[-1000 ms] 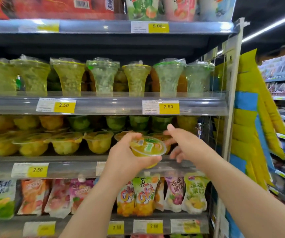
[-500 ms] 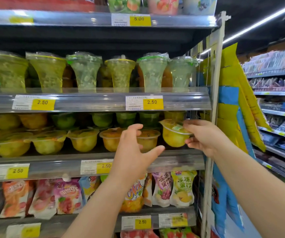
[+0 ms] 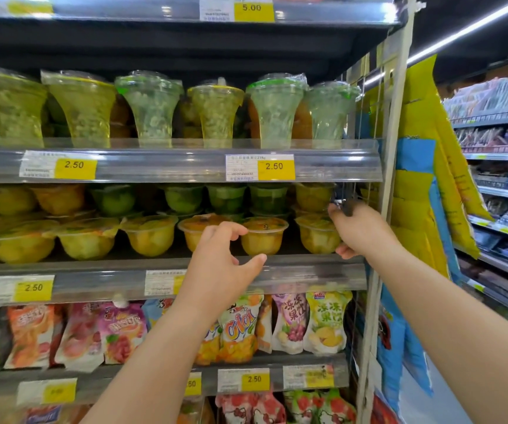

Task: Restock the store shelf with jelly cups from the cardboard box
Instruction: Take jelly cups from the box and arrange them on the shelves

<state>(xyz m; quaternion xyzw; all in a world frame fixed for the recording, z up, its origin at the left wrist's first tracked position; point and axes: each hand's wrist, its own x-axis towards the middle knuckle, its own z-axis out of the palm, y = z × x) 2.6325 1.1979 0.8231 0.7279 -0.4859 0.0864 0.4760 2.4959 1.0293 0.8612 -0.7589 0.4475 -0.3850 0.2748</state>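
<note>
A row of round yellow jelly cups stands along the front of the middle shelf point(image 3: 308, 272), with green and yellow cups stacked behind. My right hand point(image 3: 361, 231) is at the row's right end, fingers wrapped around the side of the last yellow jelly cup point(image 3: 315, 235), which rests on the shelf. My left hand point(image 3: 220, 264) hovers in front of the shelf lip with fingers curled and apart, holding nothing, just before an orange-yellow jelly cup point(image 3: 263, 235). The cardboard box is out of view.
Tall flared jelly cups point(image 3: 274, 110) fill the shelf above. Fruit jelly pouches point(image 3: 326, 321) hang on the shelf below. A wire side panel point(image 3: 369, 185) closes the shelf's right end, with yellow and blue bags point(image 3: 424, 166) hanging outside it. Another aisle's shelves point(image 3: 503, 179) lie at the right.
My right hand has carried the yellow cup down and set it at the row's right end. My left hand stayed open before the shelf, empty since passing the cup over.
</note>
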